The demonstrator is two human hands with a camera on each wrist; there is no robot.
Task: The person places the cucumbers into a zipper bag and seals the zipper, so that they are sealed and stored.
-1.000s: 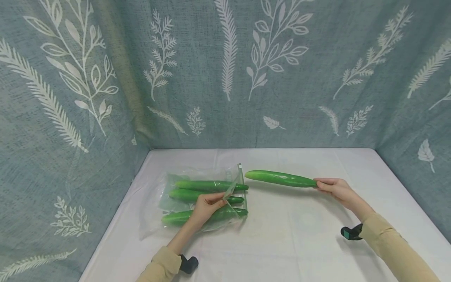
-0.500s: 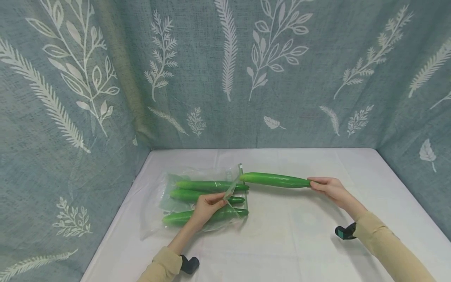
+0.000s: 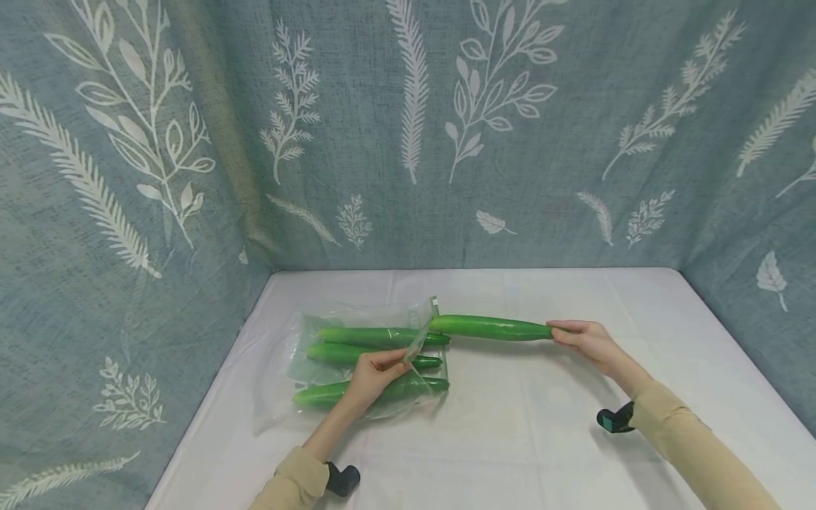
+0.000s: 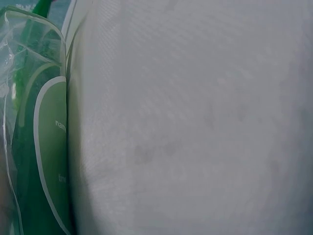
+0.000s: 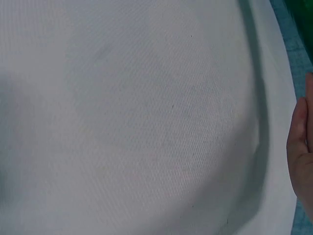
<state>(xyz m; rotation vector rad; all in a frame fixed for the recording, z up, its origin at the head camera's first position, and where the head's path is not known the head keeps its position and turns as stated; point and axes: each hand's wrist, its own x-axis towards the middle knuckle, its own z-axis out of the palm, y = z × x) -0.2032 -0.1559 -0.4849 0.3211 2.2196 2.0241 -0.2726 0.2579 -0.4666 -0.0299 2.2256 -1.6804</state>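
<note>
A clear zip bag [image 3: 274,382] lies flat on the left of the table with three cucumbers inside: a far one [image 3: 363,335], a middle one [image 3: 331,352] and a near one [image 3: 319,397]. My left hand [image 3: 370,379] pinches the upper film of the bag near its mouth and lifts it. In my right hand [image 3: 593,343], fingers and thumb grip the right end of another cucumber [image 3: 491,327]. Its paler tip overlaps the bag's mouth edge. The left wrist view catches the bag's green printed label [image 4: 51,142]; the right wrist view shows part of the right hand [image 5: 301,147].
A white cloth [image 3: 510,425] covers the table. Blue-green curtains [image 3: 382,142] with white leaf prints hang behind and at both sides. A dark camera mount sits at each wrist, the left [image 3: 343,480] and the right [image 3: 615,420] close over the cloth.
My right hand has moved left with its cucumber, bringing the tip from just right of the bag's mouth to overlapping it. The left hand and the bag stay in place.
</note>
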